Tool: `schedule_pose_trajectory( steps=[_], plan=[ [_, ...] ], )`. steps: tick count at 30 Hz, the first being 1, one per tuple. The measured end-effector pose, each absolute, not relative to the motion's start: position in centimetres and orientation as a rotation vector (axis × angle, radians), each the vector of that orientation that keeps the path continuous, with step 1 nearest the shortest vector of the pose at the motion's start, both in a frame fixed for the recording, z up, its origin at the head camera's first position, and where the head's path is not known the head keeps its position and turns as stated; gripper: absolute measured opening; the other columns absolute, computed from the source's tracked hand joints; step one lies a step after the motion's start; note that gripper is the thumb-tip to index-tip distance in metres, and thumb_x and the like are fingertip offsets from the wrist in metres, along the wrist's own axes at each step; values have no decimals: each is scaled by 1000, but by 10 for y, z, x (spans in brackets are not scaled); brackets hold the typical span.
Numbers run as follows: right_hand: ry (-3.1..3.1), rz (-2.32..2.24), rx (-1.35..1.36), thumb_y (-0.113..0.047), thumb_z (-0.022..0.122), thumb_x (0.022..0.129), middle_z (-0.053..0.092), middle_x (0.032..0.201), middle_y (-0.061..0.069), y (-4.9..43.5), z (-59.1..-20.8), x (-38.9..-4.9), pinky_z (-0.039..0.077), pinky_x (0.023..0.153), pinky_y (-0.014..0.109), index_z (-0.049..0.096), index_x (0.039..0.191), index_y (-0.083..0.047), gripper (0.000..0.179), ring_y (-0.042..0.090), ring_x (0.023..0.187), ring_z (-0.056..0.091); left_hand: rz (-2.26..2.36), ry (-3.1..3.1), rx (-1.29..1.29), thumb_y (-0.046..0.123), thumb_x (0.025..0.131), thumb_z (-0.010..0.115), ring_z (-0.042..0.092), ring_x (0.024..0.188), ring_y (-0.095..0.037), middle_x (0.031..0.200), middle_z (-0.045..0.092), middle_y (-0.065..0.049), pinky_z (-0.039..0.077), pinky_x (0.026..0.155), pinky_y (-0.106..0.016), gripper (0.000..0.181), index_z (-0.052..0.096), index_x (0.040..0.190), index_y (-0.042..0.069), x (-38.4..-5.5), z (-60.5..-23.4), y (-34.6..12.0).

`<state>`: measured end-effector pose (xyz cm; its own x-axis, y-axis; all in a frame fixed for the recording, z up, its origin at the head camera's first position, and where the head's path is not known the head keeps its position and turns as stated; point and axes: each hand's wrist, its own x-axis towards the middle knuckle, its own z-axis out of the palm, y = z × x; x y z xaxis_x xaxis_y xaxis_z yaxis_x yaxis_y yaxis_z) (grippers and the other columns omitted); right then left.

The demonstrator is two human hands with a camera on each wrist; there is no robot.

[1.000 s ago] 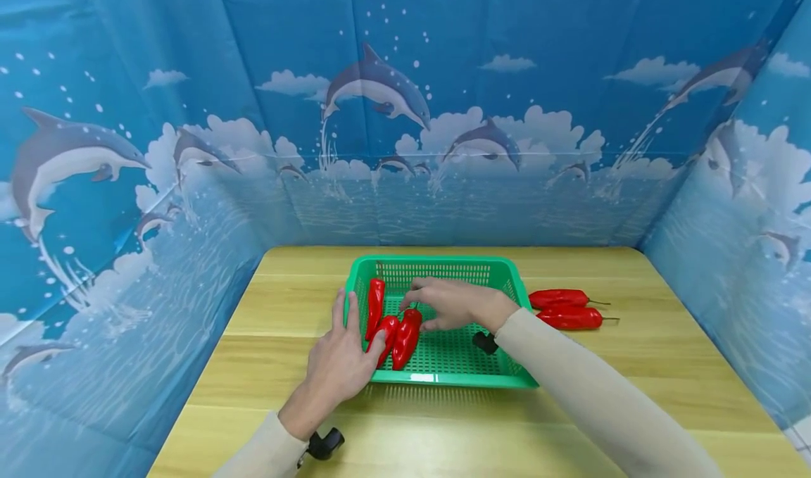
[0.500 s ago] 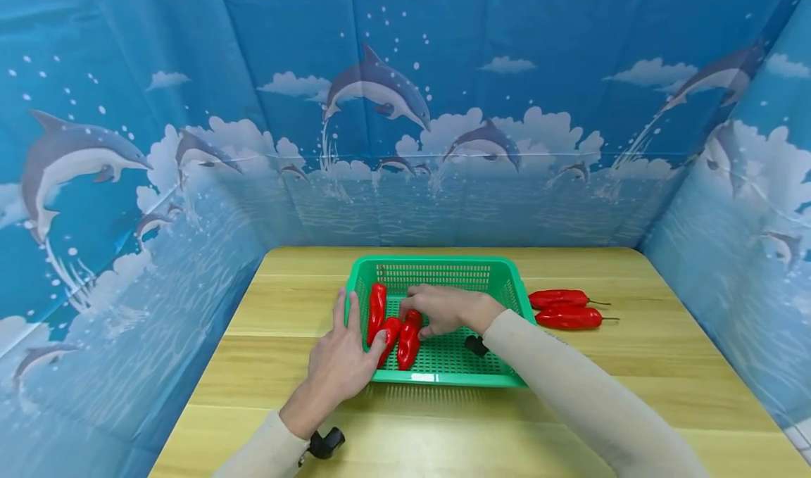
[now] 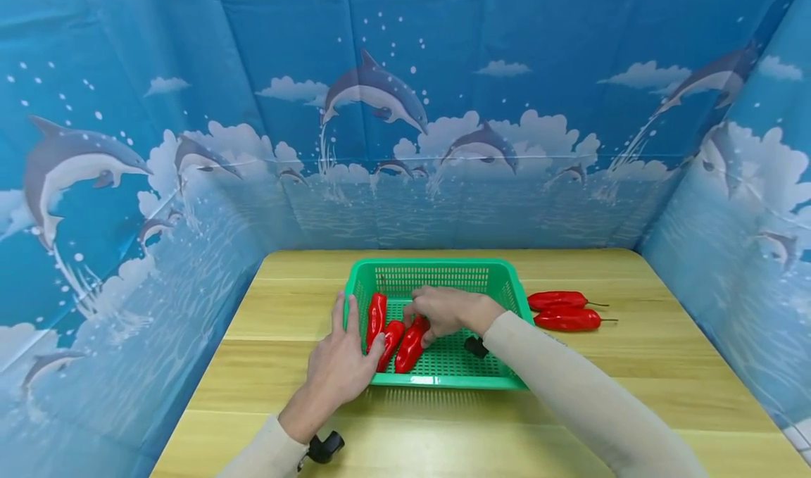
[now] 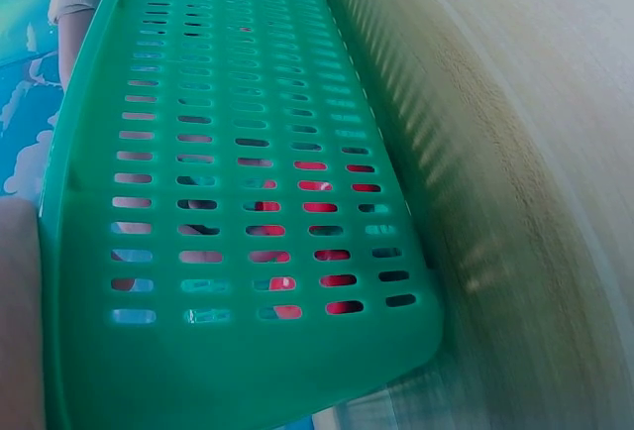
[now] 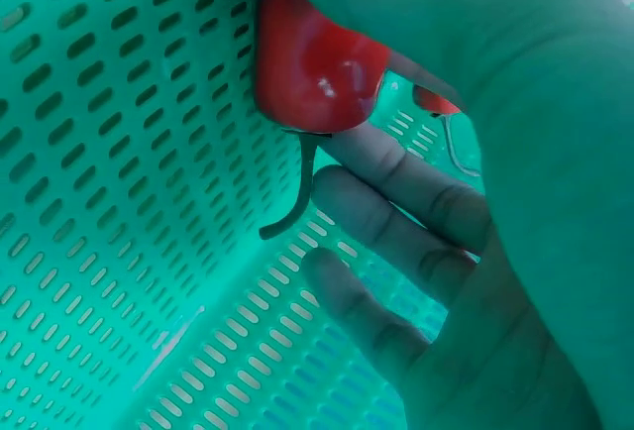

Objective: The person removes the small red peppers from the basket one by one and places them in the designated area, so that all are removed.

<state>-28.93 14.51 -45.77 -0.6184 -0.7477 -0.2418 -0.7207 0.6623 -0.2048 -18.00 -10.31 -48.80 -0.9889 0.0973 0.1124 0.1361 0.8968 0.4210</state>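
In the head view, a green plastic basket (image 3: 437, 262) holds several red chili peppers at its left side. My right hand (image 3: 446, 309) reaches inside and grips the upper part of one red chili pepper (image 3: 410, 351). In the right wrist view, my thumb and fingers lie around that pepper's stem end, its curved green stem hanging free. My left hand (image 3: 341, 365) rests at the basket's front left corner, fingers extended along the left rim, thumb reaching over the inside. Beside the gripped pepper lie a second pepper (image 3: 391, 338) and a third pepper (image 3: 376, 315) by the left wall.
Two more red peppers, one behind (image 3: 557, 299) and one in front (image 3: 568, 319), lie on the wooden table (image 3: 443, 429) right of the basket. A dolphin-printed blue curtain (image 3: 443, 203) encloses the table's back and sides.
My right hand has moved slightly down and closed around the pepper, which now leans more to the right at its top. The pepper by the left wall has shifted toward me. My left hand stays put.
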Motion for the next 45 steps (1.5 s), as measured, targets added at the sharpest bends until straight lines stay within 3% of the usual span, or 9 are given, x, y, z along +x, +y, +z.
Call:
schedule_pose_trajectory(
  steps=[8,15,30,38,45],
  plan=[
    [2584,-142,-1182,-33,100,95,70,118,-5,149,-455,-288,63,93,30,85,128,-23,37,9,104,61,-685,-2955,-190,54,113,67,47,49,-16,197,14,-19,41,45,-29,101,21,186,2,-181,-486,-104],
    [2572,-238,-1143,-32,99,97,68,113,-7,157,-451,-286,59,84,28,82,123,-21,33,9,97,61,-679,-2964,-189,55,112,66,48,49,-16,197,14,-19,42,45,-30,101,21,186,2,-181,-487,-103],
    [2574,-307,-1092,-32,97,99,67,110,-8,164,-451,-284,57,81,29,80,121,-22,29,8,92,60,-682,-2971,-173,55,113,66,49,50,-18,197,13,-17,43,46,-30,101,21,186,3,-182,-488,-103],
    [2595,-355,-1103,-32,97,99,71,111,-7,169,-451,-283,59,83,31,80,121,-23,29,21,111,71,-675,-2978,-164,55,113,66,49,50,-18,197,12,-17,43,46,-30,101,21,186,3,-180,-488,-104],
    [2626,-384,-1100,-34,97,99,68,114,-6,177,-448,-281,57,79,31,81,121,-24,29,9,91,61,-672,-2966,-176,55,113,66,49,48,-17,197,15,-18,43,45,-29,100,21,186,3,-180,-488,-103]
  ],
)
